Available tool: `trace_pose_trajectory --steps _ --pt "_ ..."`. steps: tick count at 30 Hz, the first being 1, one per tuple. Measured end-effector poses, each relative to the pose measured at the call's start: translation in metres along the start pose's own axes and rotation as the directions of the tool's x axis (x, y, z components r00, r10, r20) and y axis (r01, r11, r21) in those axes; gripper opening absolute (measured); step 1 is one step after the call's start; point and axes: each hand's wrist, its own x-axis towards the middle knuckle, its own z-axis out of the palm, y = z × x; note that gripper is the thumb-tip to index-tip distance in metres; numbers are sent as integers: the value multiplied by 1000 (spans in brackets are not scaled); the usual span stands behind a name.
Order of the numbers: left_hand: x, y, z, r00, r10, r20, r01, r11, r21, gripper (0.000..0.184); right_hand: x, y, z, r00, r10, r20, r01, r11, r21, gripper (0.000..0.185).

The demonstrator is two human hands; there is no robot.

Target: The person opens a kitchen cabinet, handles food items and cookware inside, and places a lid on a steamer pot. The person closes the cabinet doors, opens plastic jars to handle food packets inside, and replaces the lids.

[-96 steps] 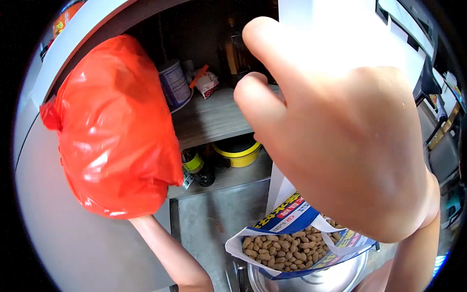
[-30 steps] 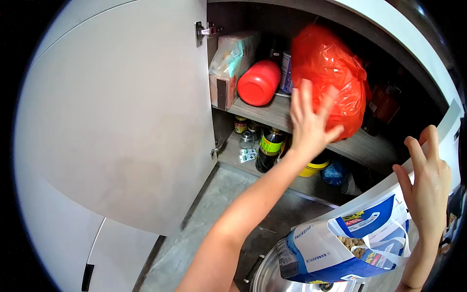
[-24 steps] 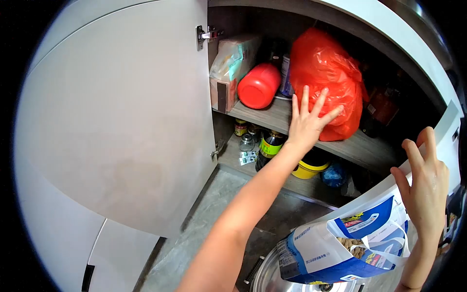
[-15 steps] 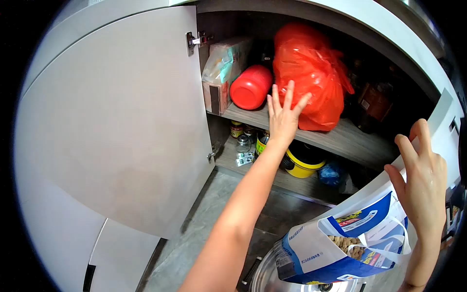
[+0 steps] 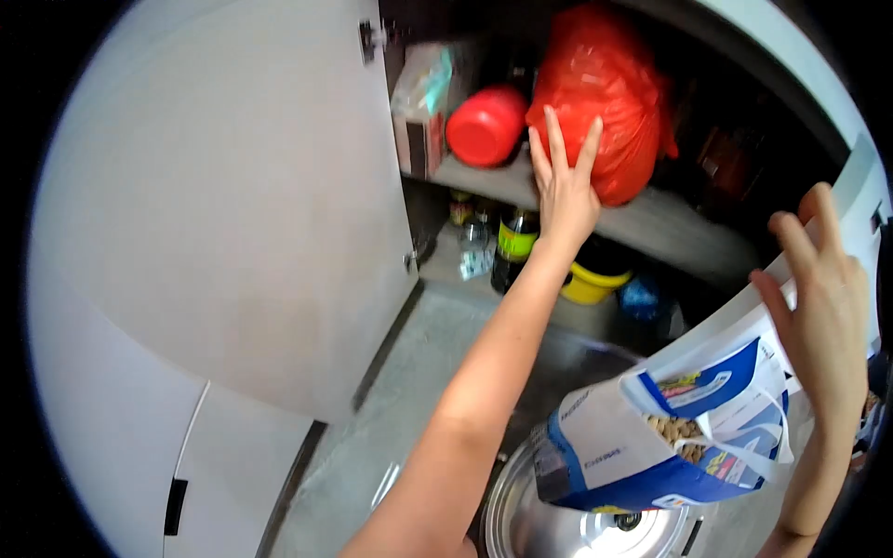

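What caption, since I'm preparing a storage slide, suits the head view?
Left hand spread at a red plastic bag on the upper shelf, right hand by the right cupboard door.

Nothing fully legible. Blue-and-white bag (image 5: 605, 442): yellow and red lettering on blue, small blue print on white, all blurred. Dark bottle (image 5: 514, 244): yellow-green label, wording unreadable. Packets (image 5: 476, 264): marks too small.
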Motion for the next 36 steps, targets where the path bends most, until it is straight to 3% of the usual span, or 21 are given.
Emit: trace_pose_trajectory --steps 2,4,5,6,8,9,12,15,17,20,22,25,28,30,32,34,36 --pt "-17 8 -5 984 -61 -165 48 996 -81 85 -1 4 2 999 -3 33 7 994 -107 42" --pt "-40 3 2 935 -228 -271 122 925 -359 79 2 1 -5 996 22 83 -7 986 -169 43" --pt "-53 4 2 899 -299 -321 178 917 -358 70 7 0 -13 992 -73 98 88 983 -158 35" --pt "-69 -6 8 869 -389 -307 255 882 -397 62 11 -2 -16 979 -167 115 183 972 -146 33" --pt "-91 -27 17 832 -509 -220 365 801 -475 53 -7 32 23 985 -170 2 169 979 -117 36" --pt "-104 -44 22 790 -581 -194 438 757 -485 46 -24 63 58 987 -146 -61 138 984 -111 47" --pt "-149 -101 34 702 -704 -106 622 679 -390 44 13 -3 -13 977 -207 58 214 956 -201 32" --pt "-173 -133 27 663 -745 -69 732 665 -148 58 13 -6 -11 975 -216 53 222 939 -261 32" --pt "-178 -153 24 704 -708 -51 705 706 -69 80 13 -10 -14 988 -34 151 71 967 -245 34" --pt "-163 -161 24 791 -611 20 612 791 -22 104 15 -11 -14 986 -91 143 126 957 -262 34" --pt "-154 -155 32 779 -618 106 622 783 -12 109 17 -9 -13 981 -147 125 177 944 -278 35" --pt "-153 -151 45 741 -652 160 664 747 -30 102 17 -5 -10 972 -214 94 232 932 -280 36" --pt "-155 -154 48 762 -644 76 648 752 -126 91 17 -6 -7 978 -194 81 209 947 -245 35" --pt "-163 -153 39 847 -530 -50 522 845 -114 81 17 -4 -4 978 -202 59 210 942 -262 34" --pt "-169 -159 21 887 -457 -68 448 887 -115 78 15 -2 -2 979 -198 42 202 936 -287 34" --pt "-169 -163 -3 811 -585 20 569 779 -264 73 15 -10 0 990 -143 16 140 933 -330 34" --pt "-163 -170 -12 696 -718 -5 598 584 -548 69 18 -14 -2 998 -47 45 57 963 -263 33"
